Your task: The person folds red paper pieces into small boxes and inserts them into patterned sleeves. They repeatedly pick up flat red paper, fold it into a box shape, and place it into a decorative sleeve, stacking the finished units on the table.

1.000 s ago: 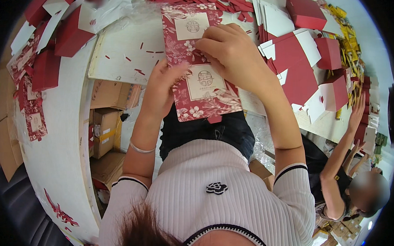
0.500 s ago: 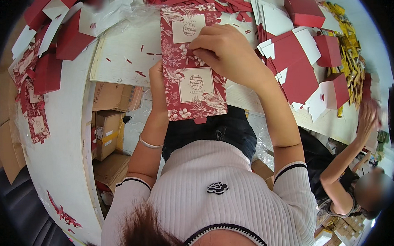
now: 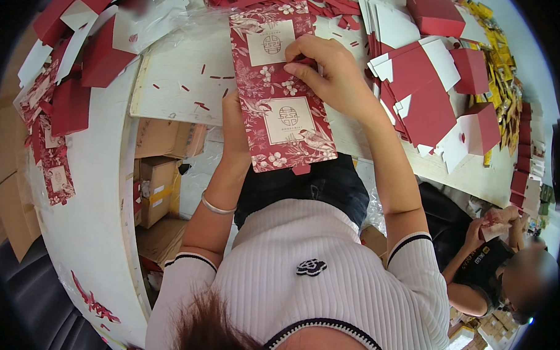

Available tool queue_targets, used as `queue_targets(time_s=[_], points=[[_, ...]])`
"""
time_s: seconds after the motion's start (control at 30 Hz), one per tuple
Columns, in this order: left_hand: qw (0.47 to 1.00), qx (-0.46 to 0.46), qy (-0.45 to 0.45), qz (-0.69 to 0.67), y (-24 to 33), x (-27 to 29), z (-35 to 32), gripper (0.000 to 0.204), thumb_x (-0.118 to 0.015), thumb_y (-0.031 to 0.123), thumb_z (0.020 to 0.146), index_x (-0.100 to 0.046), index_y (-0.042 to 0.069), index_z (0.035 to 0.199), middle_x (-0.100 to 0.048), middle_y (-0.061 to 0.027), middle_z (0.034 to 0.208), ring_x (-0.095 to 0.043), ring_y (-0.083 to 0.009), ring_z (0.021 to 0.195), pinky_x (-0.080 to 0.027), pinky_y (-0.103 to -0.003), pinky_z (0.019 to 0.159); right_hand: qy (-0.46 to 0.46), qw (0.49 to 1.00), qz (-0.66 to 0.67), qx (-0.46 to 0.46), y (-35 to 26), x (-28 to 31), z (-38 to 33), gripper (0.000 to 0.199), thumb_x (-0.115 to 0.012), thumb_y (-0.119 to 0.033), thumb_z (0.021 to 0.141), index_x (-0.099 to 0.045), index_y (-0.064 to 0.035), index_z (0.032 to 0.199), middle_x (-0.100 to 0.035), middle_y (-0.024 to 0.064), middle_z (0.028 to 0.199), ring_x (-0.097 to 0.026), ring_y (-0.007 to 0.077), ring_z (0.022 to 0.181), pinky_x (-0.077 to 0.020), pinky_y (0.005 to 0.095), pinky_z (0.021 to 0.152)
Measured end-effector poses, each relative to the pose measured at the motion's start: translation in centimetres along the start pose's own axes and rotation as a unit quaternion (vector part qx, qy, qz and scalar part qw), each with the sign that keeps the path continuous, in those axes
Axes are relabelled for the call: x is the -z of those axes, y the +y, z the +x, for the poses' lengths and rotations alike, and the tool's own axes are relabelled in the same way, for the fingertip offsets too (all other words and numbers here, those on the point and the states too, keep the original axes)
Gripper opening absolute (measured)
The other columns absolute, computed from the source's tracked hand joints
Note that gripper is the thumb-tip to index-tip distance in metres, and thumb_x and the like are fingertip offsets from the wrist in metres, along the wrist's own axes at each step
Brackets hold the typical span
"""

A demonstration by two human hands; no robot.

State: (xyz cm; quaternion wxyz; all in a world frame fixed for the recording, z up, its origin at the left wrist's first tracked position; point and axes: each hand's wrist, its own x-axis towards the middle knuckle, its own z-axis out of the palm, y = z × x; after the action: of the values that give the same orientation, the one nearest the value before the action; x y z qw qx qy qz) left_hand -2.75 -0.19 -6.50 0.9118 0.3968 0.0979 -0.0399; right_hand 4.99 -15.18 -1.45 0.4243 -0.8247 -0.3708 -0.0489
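Upright before my lap is a long red card (image 3: 284, 88) printed with pale flowers, birds and two cream panels. My left hand (image 3: 234, 121) grips its left edge; most of those fingers are hidden behind it. Over the card's upper right side, my right hand (image 3: 329, 74) has curled fingers, with thumb and forefinger drawn close together in a pinch. Whether anything small sits between those fingertips I cannot make out. A small red tab (image 3: 301, 169) shows below the card's bottom edge.
Red and white flat box pieces (image 3: 422, 102) and folded boxes (image 3: 433, 14) lie at the right. Red strips (image 3: 336, 12) are heaped at the back. More boxes (image 3: 106, 51) stand at the left. A co-worker (image 3: 487, 266) sits at the right, near yellow packets (image 3: 505, 81).
The card has shifted slightly right and tilted a little. My right hand has moved slightly right, its thumb and forefinger a bit farther apart. The co-worker's raised arm has come down.
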Motion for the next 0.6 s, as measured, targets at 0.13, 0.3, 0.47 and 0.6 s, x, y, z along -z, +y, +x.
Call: queue_targets(time_s=[0.13, 0.3, 0.47, 0.6], points=[[1.0, 0.023, -0.012, -0.016, -0.04, -0.01, 0.0, 0.026, -0.041, 0.014, 0.086, -0.056, -0.006, 0.095, -0.062, -0.0097, 0.088, -0.061, -0.0127, 0.07, -0.051, -0.025, 0.059, -0.001, 0.999, -0.042, 0.023, -0.5, -0.15, -0.07, 0.013, -0.061, -0.004, 0.076, -0.052, -0.0028, 0.084, -0.055, 0.0071, 0.072, -0.051, 0.0198, 0.066, -0.0366, 0.0273, 0.055], [0.986, -0.043, -0.076, 0.144, 0.25, 0.17, 0.45, 0.022, -0.045, 0.011, 0.085, -0.057, -0.005, 0.095, -0.062, -0.0086, 0.088, -0.061, -0.0121, 0.071, -0.051, -0.025, 0.06, -0.014, 0.999, -0.026, 0.028, -0.64, 0.23, 0.19, 0.013, -0.061, -0.003, 0.076, -0.05, -0.0024, 0.084, -0.054, 0.0089, 0.067, -0.05, 0.0212, 0.057, -0.036, 0.0293, 0.05], [0.988, -0.068, -0.038, 0.136, 0.09, -0.2, 0.38, 0.022, -0.045, 0.011, 0.085, -0.057, -0.004, 0.095, -0.062, -0.0095, 0.087, -0.061, -0.0118, 0.07, -0.052, -0.024, 0.058, -0.06, 0.998, 0.027, 0.01, -0.58, 0.78, 0.73, 0.014, -0.061, -0.003, 0.075, -0.049, -0.0024, 0.083, -0.053, 0.0099, 0.064, -0.05, 0.0222, 0.054, -0.0369, 0.0306, 0.051], [0.999, 0.025, -0.002, 0.038, -0.04, 0.0, 0.36, 0.028, -0.037, 0.013, 0.086, -0.058, -0.005, 0.092, -0.062, -0.0092, 0.086, -0.061, -0.0117, 0.069, -0.052, -0.024, 0.057, -0.017, 0.999, -0.008, 0.033, 0.02, 0.11, 0.57, 0.015, -0.061, -0.004, 0.075, -0.05, -0.0027, 0.084, -0.054, 0.0095, 0.065, -0.049, 0.022, 0.054, -0.0368, 0.0297, 0.051]])
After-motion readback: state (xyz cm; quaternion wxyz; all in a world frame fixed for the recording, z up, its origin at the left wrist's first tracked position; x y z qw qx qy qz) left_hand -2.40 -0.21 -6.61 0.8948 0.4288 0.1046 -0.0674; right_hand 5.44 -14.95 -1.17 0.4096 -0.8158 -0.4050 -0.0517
